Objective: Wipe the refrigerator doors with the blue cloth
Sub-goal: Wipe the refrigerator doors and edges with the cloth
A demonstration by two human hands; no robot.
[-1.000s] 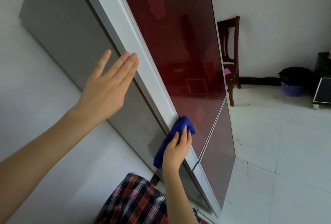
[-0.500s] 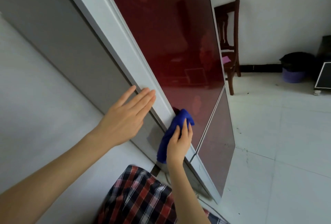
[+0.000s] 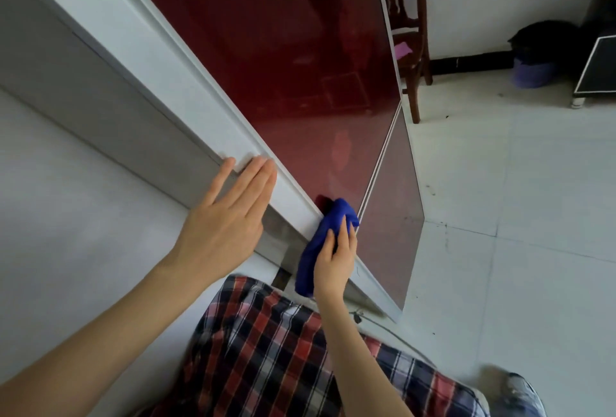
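Observation:
A tall refrigerator with a glossy dark red upper door [image 3: 283, 59] and a paler red lower door [image 3: 391, 216] fills the upper left. Its white side edge [image 3: 150, 59] runs diagonally down to the right. My right hand [image 3: 335, 261] presses the bunched blue cloth [image 3: 325, 233] against the bottom corner of the upper door, at the white edge, with fingers lying over the cloth. Flat and with straight fingers, my left hand [image 3: 230, 219] rests on the refrigerator's grey side and white edge, just left of the cloth.
A dark wooden chair [image 3: 411, 33] stands behind the refrigerator against the white wall. A purple bin with a black bag [image 3: 536, 56] and a black-panelled unit [image 3: 596, 66] sit at the far right. White floor tiles [image 3: 516, 216] spread to the right. A cable [image 3: 383, 328] lies by the refrigerator's foot.
My left hand has slid down the refrigerator's side edge toward the cloth. The right hand with the cloth has stayed near the upper door's bottom corner. My view has tilted downward.

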